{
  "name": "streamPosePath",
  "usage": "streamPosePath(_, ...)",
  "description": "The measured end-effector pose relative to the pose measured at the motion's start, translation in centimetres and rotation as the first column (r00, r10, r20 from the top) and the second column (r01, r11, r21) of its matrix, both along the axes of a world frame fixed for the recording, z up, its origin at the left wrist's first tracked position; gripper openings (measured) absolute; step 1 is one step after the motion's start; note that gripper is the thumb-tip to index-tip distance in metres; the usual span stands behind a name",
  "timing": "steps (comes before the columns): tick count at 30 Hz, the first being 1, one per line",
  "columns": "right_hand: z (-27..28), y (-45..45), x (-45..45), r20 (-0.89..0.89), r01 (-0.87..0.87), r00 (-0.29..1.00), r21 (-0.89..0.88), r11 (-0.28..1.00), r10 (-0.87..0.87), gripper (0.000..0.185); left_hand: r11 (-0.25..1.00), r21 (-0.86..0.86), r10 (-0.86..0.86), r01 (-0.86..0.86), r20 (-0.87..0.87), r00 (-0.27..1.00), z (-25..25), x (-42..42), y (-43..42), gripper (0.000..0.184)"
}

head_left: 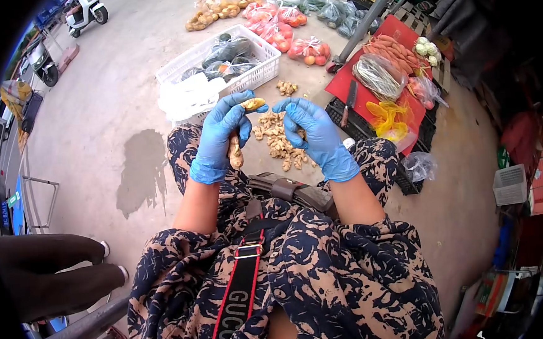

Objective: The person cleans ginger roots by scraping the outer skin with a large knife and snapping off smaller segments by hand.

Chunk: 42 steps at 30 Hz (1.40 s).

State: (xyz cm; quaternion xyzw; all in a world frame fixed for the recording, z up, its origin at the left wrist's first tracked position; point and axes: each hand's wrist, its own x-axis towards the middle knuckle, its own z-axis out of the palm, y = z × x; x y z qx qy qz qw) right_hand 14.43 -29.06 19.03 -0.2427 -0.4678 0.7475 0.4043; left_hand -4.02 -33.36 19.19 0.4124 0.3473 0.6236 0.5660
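My left hand (217, 138), in a blue glove, is closed on a piece of ginger (254, 104) at its fingertips. A longer knob of ginger (236, 153) shows below the same palm; whether the two are joined is hidden by the fingers. Opposite it, my right hand (316, 132), also gloved in blue, is held up with its fingers bent and apart, and I see nothing in it. Beneath and between the hands, a loose pile of ginger (275, 135) lies on the ground, with a smaller heap of ginger (287, 88) farther off.
A white plastic crate (265, 70) of bagged dark vegetables stands ahead, a white bag (189, 97) on its near corner. At right, a knife (349, 102), carrots (392, 53) and yellow netting (385, 114) lie on a red board. Bagged tomatoes (309, 51) sit beyond. Someone's legs (54, 273) are at left.
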Motion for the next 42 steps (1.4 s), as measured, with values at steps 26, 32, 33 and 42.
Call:
streamPosePath(26, -8.1, 0.9, -2.6, 0.306, 0.080, 0.951, -0.122, 0.989, -0.040, 0.021, 0.991, 0.004, 0.080, -0.131, -0.807, 0.584, -7.0, 1.0, 1.5, 0.041)
streamPosePath(32, -11.9, 5.5, -2.9, 0.443, 0.132, 0.897, -0.265, 0.955, -0.001, 0.018, 0.944, -0.258, 0.078, -0.208, -0.437, 0.896, -12.2, -0.5, 5.6, 0.048)
streamPosePath(33, -12.0, 6.9, -2.8, 0.442, 0.162, 0.897, -0.302, 0.940, -0.013, 0.019, 0.928, -0.308, 0.111, -0.208, -0.305, 0.946, -13.3, -1.6, 6.9, 0.045)
streamPosePath(42, -19.3, 17.8, -7.1, 0.194, -0.128, 0.952, -0.448, 0.885, 0.235, 0.036, 0.796, -0.603, -0.060, 0.042, -0.010, 0.998, -18.5, -5.1, 19.6, 0.021)
